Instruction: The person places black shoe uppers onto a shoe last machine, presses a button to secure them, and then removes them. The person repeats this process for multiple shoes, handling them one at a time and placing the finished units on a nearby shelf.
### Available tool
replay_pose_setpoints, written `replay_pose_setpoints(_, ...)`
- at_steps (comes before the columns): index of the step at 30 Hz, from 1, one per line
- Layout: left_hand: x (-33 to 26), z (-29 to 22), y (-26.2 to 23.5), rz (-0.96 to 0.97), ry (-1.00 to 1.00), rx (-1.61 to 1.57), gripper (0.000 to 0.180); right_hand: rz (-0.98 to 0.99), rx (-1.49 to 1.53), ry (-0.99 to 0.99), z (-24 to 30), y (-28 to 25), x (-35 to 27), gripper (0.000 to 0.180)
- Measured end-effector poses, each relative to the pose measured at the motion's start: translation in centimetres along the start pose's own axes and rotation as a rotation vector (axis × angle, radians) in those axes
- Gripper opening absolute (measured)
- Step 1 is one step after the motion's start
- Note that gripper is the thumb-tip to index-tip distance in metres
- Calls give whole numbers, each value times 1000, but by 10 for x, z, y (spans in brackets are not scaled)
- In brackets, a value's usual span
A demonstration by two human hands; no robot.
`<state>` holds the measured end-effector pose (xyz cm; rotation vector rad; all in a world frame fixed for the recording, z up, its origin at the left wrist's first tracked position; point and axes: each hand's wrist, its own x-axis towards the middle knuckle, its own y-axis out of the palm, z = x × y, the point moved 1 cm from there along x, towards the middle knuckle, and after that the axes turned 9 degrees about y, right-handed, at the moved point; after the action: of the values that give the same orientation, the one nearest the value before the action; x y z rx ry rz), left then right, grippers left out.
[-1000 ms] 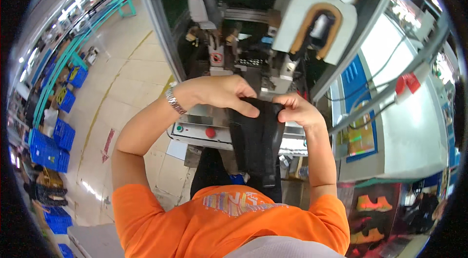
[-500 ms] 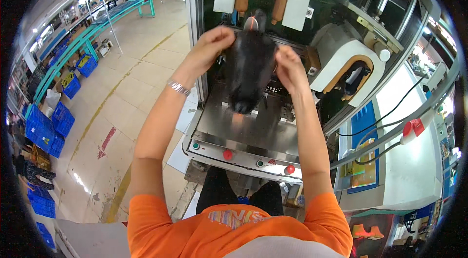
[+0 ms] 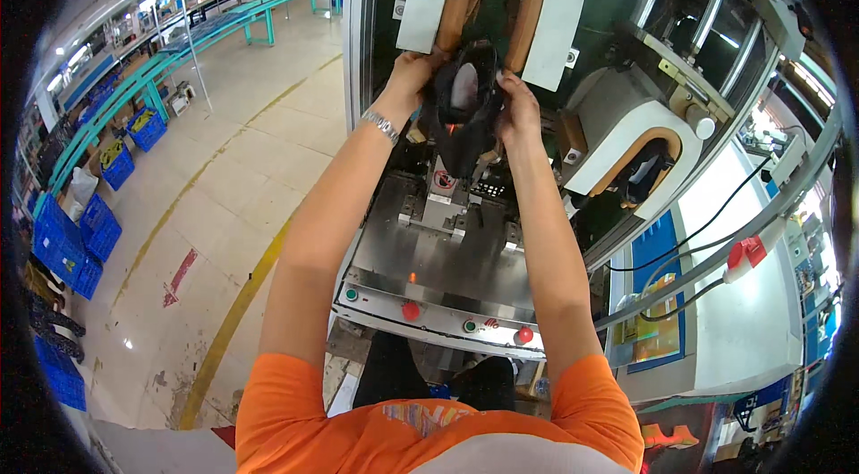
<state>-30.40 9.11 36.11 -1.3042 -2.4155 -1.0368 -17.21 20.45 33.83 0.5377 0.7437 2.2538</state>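
Note:
A black shoe upper (image 3: 463, 138) is in front of me at the machine, its opening turned up and a pale lining showing inside. At its left edge, my left hand (image 3: 413, 76) is closed, its fingertips partly hidden behind the upper. My right hand (image 3: 519, 107) pinches the opposite edge with thumb and fingers. Just beyond the upper stands a brown U-shaped pad (image 3: 455, 0) in a white housing (image 3: 564, 0). Below the upper a metal post (image 3: 440, 210) rises from the machine bed; whether the upper touches the post I cannot tell.
To the right, a second U-shaped pad (image 3: 598, 186) surrounds another dark shoe upper (image 3: 642, 177). Red buttons (image 3: 410, 310) and green ones line the front panel below the steel bed (image 3: 447, 273). A cable with a red-and-white connector (image 3: 744, 257) hangs at right. Blue crates (image 3: 63, 246) stand at left.
The black upper has moved away from me and tipped, so its opening shows and the metal post is uncovered. Both hands have closed on its sides. My view has shifted slightly.

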Motion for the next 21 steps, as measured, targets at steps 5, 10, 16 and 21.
replay_pose_setpoints(5, -3, 8, 0, -151, -78, -65, 16, -73, -72, 19, -7, -2, -6, 15)
replay_pose_setpoints(10, -45, 17, -7, -299, 544, 632, 19, -269, -284, -69, -49, -49, -63, 34)
replay_pose_setpoints(16, -154, -38, 52, 100, 980, 1139, 27, -219, 35, 321, -118, -72, -122, 29)
replay_pose_setpoints(21, -146, -55, 54, 321, 634, 1623, 35, 111, 403, 582, -140, -56, -96, 27)
